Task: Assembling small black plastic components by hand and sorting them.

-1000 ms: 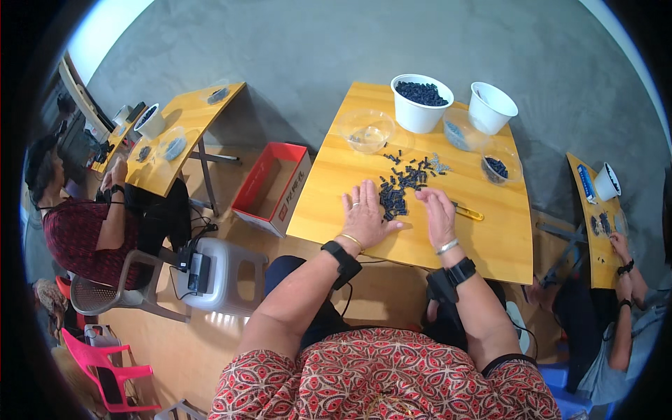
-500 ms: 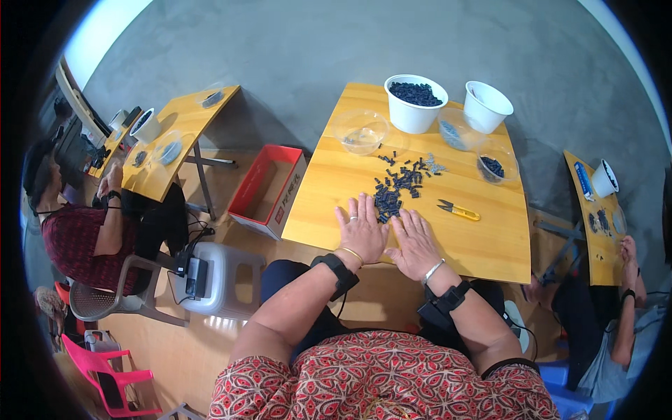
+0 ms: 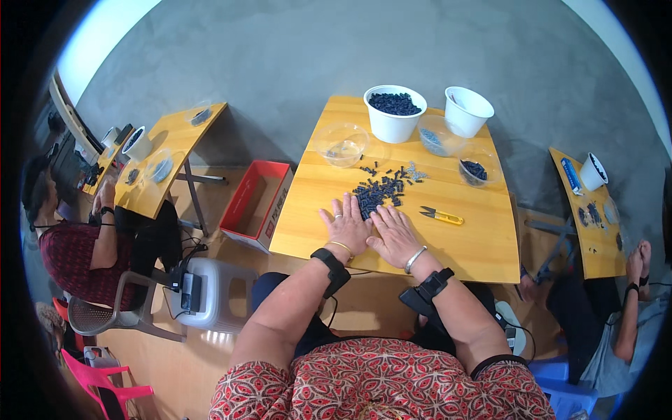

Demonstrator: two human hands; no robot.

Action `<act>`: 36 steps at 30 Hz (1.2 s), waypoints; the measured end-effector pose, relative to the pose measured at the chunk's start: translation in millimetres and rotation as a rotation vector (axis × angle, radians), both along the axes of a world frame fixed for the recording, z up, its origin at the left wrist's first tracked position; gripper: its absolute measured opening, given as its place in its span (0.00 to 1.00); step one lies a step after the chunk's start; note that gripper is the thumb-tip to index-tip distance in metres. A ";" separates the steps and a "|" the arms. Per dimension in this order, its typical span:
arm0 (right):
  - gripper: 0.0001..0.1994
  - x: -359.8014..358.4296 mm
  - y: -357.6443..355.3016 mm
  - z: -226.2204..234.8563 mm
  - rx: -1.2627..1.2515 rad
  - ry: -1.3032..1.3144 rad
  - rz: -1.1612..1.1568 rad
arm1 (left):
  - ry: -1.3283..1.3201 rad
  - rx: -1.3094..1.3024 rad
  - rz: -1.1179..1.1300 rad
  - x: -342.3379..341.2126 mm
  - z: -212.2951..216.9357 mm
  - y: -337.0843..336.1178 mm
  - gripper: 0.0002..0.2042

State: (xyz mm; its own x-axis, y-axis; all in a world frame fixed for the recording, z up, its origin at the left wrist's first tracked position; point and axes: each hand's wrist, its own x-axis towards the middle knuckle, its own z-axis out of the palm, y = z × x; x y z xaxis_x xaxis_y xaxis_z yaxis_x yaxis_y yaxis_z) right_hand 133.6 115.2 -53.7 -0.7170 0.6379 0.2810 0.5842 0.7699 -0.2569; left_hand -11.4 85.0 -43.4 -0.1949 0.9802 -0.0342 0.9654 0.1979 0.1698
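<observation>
Both palms lie flat near the front of a yellow wooden table (image 3: 308, 238). My left hand (image 3: 346, 227) has its fingers stretched out at the near left side of a pile of small black cylindrical pieces (image 3: 376, 192). Beside it, my right hand (image 3: 396, 234) rests with fingers spread, its fingertips by the pile's near right edge. Neither hand grips anything. A few small silvery pieces (image 3: 414, 173) lie behind the pile. To the right of my right hand are yellow-handled thread snips (image 3: 442, 215).
Along the table's back stand a white tub full of black pieces (image 3: 393, 126) and another white tub (image 3: 467, 119). Clear plastic bowls (image 3: 343, 145) sit in front of them. A red-rimmed box (image 3: 252, 203) is on the floor at left. Co-workers sit at tables on both sides.
The view has shifted, so the table and its things appear slightly farther left and lower. My hands stay flat by the pile. The right-hand co-worker's hands have come together off the table edge.
</observation>
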 end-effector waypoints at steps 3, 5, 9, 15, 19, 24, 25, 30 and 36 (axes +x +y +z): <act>0.29 11.0 5.2 6.7 -0.063 0.141 0.052 | -0.045 0.037 0.014 -1.5 2.1 -2.4 0.35; 0.24 31.9 3.4 20.4 0.073 0.146 -0.065 | -0.078 0.059 0.025 -3.4 0.9 -8.1 0.36; 0.21 87.4 20.3 23.8 0.124 0.168 -0.262 | -0.177 0.212 0.044 5.0 -4.1 -21.2 0.38; 0.13 128.6 40.2 14.9 0.054 0.016 -0.528 | -0.435 0.442 0.011 16.1 -6.0 -30.6 0.37; 0.10 124.8 47.7 23.8 0.122 -0.056 -0.644 | -0.679 0.501 -0.001 13.9 -7.8 -18.1 0.35; 0.05 100.8 75.7 32.9 0.148 0.118 -0.472 | -1.111 0.674 -0.035 5.7 -12.9 -11.9 0.30; 0.04 88.9 77.9 37.2 -0.002 0.220 -0.418 | -1.185 0.698 -0.020 3.1 -10.9 -14.2 0.30; 0.03 36.9 92.2 46.6 -0.232 0.348 -0.270 | -1.365 0.752 -0.040 -6.4 -21.3 -11.3 0.29; 0.03 4.6 105.0 42.1 -0.275 0.190 -0.200 | -1.548 0.721 -0.046 -10.4 -18.4 -13.4 0.29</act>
State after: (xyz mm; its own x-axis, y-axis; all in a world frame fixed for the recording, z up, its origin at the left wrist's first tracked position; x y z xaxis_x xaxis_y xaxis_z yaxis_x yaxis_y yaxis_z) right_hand 138.2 220.2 -11.6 -0.5224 0.8299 0.1959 0.6379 0.5328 -0.5561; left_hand -21.8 71.5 -61.9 -0.3816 0.8842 0.2693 -0.1725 -0.3544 0.9191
